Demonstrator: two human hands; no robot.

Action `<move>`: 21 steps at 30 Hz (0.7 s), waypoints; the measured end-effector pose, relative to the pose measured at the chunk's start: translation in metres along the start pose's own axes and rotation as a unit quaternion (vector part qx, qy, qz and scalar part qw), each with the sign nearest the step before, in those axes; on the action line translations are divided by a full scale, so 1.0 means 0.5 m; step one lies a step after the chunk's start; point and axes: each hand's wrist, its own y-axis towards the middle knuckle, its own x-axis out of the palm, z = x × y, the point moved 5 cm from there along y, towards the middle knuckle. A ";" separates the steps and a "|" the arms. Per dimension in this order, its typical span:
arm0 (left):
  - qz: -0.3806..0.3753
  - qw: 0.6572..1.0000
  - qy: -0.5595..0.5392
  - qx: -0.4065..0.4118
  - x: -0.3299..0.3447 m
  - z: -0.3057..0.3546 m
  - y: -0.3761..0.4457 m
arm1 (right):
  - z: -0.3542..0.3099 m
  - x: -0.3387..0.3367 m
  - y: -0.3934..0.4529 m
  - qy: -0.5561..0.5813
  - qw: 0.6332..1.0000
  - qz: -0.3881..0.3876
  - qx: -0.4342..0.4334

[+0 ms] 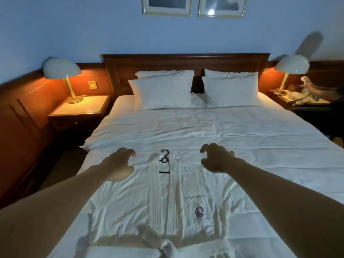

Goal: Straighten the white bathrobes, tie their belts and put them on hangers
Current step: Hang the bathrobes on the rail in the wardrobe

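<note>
Nearest the lens, the tied belt point(168, 246) crosses the waist of the white bathrobe point(130, 205), its knot sitting at the bottom edge of the view, where the robe's lower half is cut off. The robe lies face up on the foot end of the bed point(232, 131), collar pointing toward the pillows point(163, 90), with a broad stretch of bare sheet between collar and pillows and more to the right; the mattress's left edge drops to dark floor just beside the robe's left shoulder. A black hanger point(164, 157) sits inside the neck, only its hook and a short bar showing (the rest is under the cloth). On the chest pocket is a small dark emblem point(199, 211), too small to read. At the far right a second person's arm point(316, 89) reaches over a nightstand, holding something pale that I cannot make out. The left hand point(119, 162) and right hand point(216, 158) reach out over the robe's shoulders, one on each side of the hanger, fingers spread and loosely curled, gripping nothing; whether they touch the cloth cannot be told.
</note>
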 end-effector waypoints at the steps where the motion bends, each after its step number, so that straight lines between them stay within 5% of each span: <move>1: -0.014 1.000 0.002 -0.003 0.022 -0.012 0.025 | 0.006 0.030 0.029 0.001 1.000 -0.013 0.001; 15: -0.102 0.994 0.026 0.023 0.372 -0.123 0.421 | -0.001 0.431 0.437 0.003 0.995 -0.102 0.000; 21: -0.113 0.985 0.128 0.031 0.433 -0.132 0.550 | -0.009 0.549 0.589 -0.007 0.988 -0.152 0.020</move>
